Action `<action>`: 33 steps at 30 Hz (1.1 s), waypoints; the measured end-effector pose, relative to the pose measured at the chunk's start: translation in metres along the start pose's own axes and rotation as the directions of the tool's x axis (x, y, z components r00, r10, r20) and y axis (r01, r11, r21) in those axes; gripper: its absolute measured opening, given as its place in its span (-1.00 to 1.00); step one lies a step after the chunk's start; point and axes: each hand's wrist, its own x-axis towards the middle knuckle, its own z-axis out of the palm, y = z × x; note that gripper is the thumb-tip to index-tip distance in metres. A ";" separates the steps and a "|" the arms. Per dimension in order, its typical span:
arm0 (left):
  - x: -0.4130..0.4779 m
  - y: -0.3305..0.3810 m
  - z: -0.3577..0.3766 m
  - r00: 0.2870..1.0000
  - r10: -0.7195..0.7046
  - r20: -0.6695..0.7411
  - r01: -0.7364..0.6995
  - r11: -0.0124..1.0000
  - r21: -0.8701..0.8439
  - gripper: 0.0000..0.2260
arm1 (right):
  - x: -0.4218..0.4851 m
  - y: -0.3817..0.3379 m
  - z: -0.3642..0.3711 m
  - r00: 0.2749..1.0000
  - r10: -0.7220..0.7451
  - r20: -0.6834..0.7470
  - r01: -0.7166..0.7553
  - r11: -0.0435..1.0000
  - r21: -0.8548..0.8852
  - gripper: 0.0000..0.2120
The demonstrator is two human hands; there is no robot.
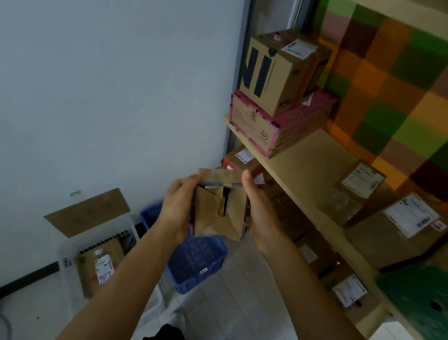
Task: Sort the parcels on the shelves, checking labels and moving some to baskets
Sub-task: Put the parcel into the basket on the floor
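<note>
I hold a small brown cardboard parcel point(219, 208) in front of me, its torn flaps facing the camera. My left hand point(178, 206) grips its left side and my right hand point(255, 203) grips its right side, thumb over the top edge. Below it on the floor stands a blue plastic basket point(198, 264). A clear bin point(95, 261) to the left holds a labelled brown parcel point(101, 265). On the shelf point(304, 166) a brown box point(283, 68) sits on a pink-edged box point(275, 122).
More labelled parcels point(409, 213) lie on the shelf at the right, beside a green flat thing point(428, 308). Boxes point(350, 288) fill the lower shelf. A cardboard sheet point(87, 211) leans on the grey wall. A chequered cloth hangs behind the shelf.
</note>
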 end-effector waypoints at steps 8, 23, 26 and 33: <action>0.012 -0.001 0.000 0.981 0.192 -0.001 -0.191 0.975 -0.115 -0.91 | 0.009 -0.019 0.031 0.993 -0.049 -0.105 0.050 0.999 0.004 -0.60; 0.062 0.052 -0.051 0.958 -0.007 0.288 0.028 0.997 -0.066 -0.40 | 0.043 -0.029 0.070 0.998 -0.035 -0.046 0.037 0.999 0.040 -0.27; 0.073 0.056 -0.070 0.913 0.272 0.303 -0.287 0.958 0.007 -0.33 | 0.051 -0.025 0.084 0.995 0.057 0.079 -0.056 0.998 -0.016 -0.39; 0.080 0.059 -0.092 0.851 0.388 0.354 -0.486 0.836 0.254 -0.46 | 0.060 -0.013 0.114 0.991 -0.099 -0.094 0.095 0.994 -0.047 -0.40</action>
